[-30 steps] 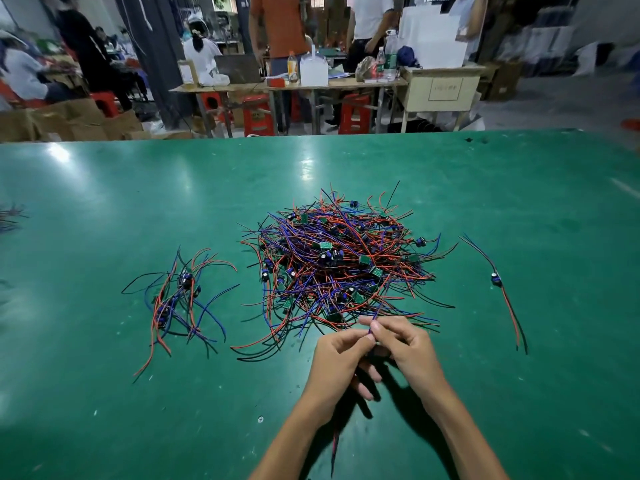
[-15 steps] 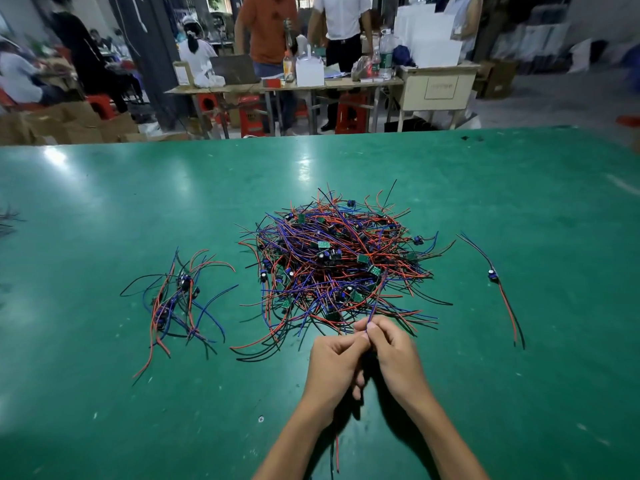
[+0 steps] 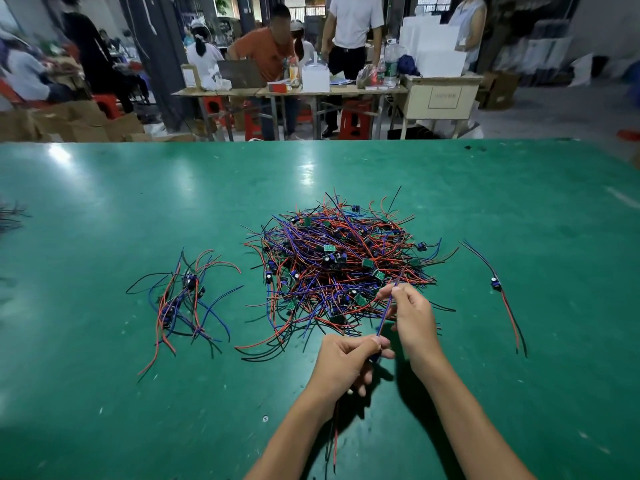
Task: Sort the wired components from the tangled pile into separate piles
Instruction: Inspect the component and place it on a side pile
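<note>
A tangled pile (image 3: 341, 268) of red, blue and black wires with small green boards lies mid-table. My left hand (image 3: 341, 363) pinches one wired component at its near end; red and black leads (image 3: 335, 441) hang below that hand. My right hand (image 3: 410, 313) pinches the same component's blue wire (image 3: 385, 315) higher up, at the pile's near edge, and the wire runs taut between both hands. A small sorted pile (image 3: 183, 299) lies to the left. A single wired component (image 3: 497, 285) lies to the right.
The green table (image 3: 104, 393) reaches to a far edge, beyond which several people stand at workbenches with red stools and cardboard boxes. A few dark wires (image 3: 10, 216) lie at the table's left edge.
My hands, pinched together a second ago, have drawn apart. The right hand rose toward the pile, stretching a blue wire between them.
</note>
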`<action>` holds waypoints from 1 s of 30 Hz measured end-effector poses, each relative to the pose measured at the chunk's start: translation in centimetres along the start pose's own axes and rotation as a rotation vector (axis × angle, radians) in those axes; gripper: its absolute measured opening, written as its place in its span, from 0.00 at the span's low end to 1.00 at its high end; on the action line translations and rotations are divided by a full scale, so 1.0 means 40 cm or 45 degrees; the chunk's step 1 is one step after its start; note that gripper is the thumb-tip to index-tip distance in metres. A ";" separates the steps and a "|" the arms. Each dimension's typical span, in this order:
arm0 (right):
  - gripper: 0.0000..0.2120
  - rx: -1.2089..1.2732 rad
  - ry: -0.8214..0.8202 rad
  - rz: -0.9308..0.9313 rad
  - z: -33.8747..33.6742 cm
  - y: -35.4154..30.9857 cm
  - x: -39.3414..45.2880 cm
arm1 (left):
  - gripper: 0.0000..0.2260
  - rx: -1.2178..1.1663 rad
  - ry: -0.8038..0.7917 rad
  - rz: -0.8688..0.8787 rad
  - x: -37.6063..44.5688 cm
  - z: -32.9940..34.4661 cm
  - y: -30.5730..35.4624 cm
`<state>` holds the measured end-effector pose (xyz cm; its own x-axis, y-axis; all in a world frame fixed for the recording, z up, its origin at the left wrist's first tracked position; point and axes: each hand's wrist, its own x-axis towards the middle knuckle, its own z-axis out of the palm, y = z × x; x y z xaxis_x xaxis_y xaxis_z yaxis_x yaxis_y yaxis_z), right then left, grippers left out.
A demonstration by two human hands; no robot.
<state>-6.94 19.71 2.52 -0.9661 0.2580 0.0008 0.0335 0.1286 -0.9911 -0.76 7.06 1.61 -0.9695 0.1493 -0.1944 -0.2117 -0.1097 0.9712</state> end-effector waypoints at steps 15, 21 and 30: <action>0.14 0.444 -0.356 0.328 -0.050 -0.009 0.004 | 0.09 -0.185 -0.019 -0.061 0.011 -0.033 -0.025; 0.11 0.089 -0.609 0.145 -0.065 0.002 -0.053 | 0.12 -0.228 -0.135 -0.018 0.012 -0.046 -0.025; 0.08 0.231 -0.184 0.130 -0.102 0.033 -0.046 | 0.06 0.144 -0.130 0.015 0.025 -0.088 -0.022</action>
<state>-4.06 23.32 1.75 -0.9871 0.1193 -0.1069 0.0992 -0.0685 -0.9927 -1.98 3.84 0.08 -0.9529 0.2487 -0.1736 -0.1796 -0.0012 0.9837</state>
